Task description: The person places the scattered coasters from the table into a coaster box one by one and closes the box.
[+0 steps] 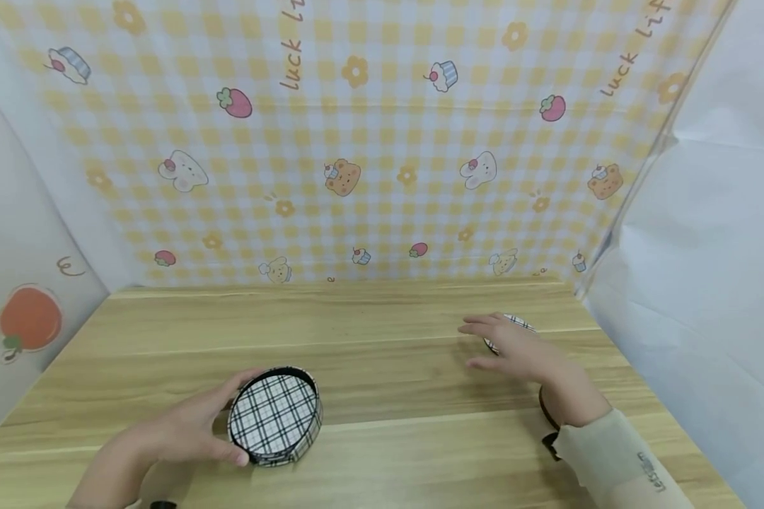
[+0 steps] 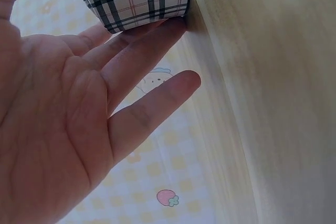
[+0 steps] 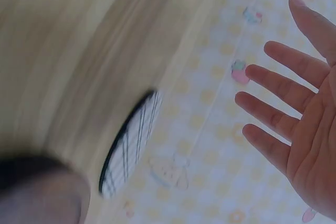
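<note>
Gripping the plaid box (image 1: 275, 417) at its left side, the left hand (image 1: 184, 428) has its thumb on the near edge and its fingers round the far side; left wrist view shows fingertips against the checked wall, little finger sticking out free. Of the two hands, the right hand (image 1: 516, 346) is the one holding nothing: fingers fairly straight and fanned apart, thumb well away from them, palm visible in the right wrist view. Box sits left of centre, near side of the bench (image 1: 382, 459), plaid face tipped toward the head camera, dark inner rim showing; can't tell if its base is fully on the wood. Plaid disc-like piece (image 1: 522, 322) with a dark edge is just beyond the right hand, partly hidden by it; contact unclear. Under the right wrist, a dark-rimmed object (image 1: 546, 410), mostly covered by the arm, small dark piece (image 1: 550, 445) next to the sleeve (image 1: 617, 459). Another dark bit (image 1: 163, 505) at the bottom frame edge by the left wrist, cut off. Further out: yellow-check cloth (image 1: 382, 127) with cartoon prints behind, white sheet (image 1: 726, 212) right, pale panel with a fruit print (image 1: 30, 318) left.
</note>
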`<state>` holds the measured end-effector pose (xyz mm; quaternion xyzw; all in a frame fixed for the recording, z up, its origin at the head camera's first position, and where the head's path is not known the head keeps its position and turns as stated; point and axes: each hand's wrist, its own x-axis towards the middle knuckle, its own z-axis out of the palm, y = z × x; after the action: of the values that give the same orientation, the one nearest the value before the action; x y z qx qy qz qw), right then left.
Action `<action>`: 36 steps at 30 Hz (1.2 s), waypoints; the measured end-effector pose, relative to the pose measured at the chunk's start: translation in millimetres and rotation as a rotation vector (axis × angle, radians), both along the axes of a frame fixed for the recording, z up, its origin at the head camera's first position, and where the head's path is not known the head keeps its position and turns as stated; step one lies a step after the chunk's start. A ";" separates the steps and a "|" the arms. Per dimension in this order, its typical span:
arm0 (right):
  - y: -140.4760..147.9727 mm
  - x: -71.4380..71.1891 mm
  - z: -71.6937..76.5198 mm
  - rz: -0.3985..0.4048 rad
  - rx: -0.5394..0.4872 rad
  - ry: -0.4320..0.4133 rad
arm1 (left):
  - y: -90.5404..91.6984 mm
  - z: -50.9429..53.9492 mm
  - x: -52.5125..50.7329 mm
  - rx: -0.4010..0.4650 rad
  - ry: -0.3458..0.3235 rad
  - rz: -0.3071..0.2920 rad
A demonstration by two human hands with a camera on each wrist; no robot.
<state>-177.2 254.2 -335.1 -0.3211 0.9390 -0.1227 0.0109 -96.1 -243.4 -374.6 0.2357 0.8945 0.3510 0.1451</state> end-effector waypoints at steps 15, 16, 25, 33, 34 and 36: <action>52.4 -22.6 5.8 -0.117 0.032 -0.106 | -3.3 -0.3 0.0 0.062 -0.045 -0.030; 55.4 -24.4 4.9 -0.124 0.033 -0.118 | -3.1 -0.4 -0.1 0.067 -0.051 -0.031; 78.3 -39.1 -0.6 -0.181 0.052 -0.220 | -2.0 0.5 -0.2 0.072 -0.048 -0.027; 90.1 -48.6 -8.2 -0.205 0.059 -0.254 | -2.3 0.9 -0.4 0.059 -0.057 -0.020; 90.9 -49.7 -9.4 -0.203 0.061 -0.257 | -2.2 1.2 -0.4 0.055 -0.054 -0.020; 91.9 -51.4 -11.7 -0.202 0.056 -0.267 | -2.6 1.5 -0.6 0.050 -0.053 -0.024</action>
<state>-228.6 346.1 -346.8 -0.2056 0.9598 -0.1383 0.1320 -96.6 -246.0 -373.1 0.2407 0.8783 0.3776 0.1673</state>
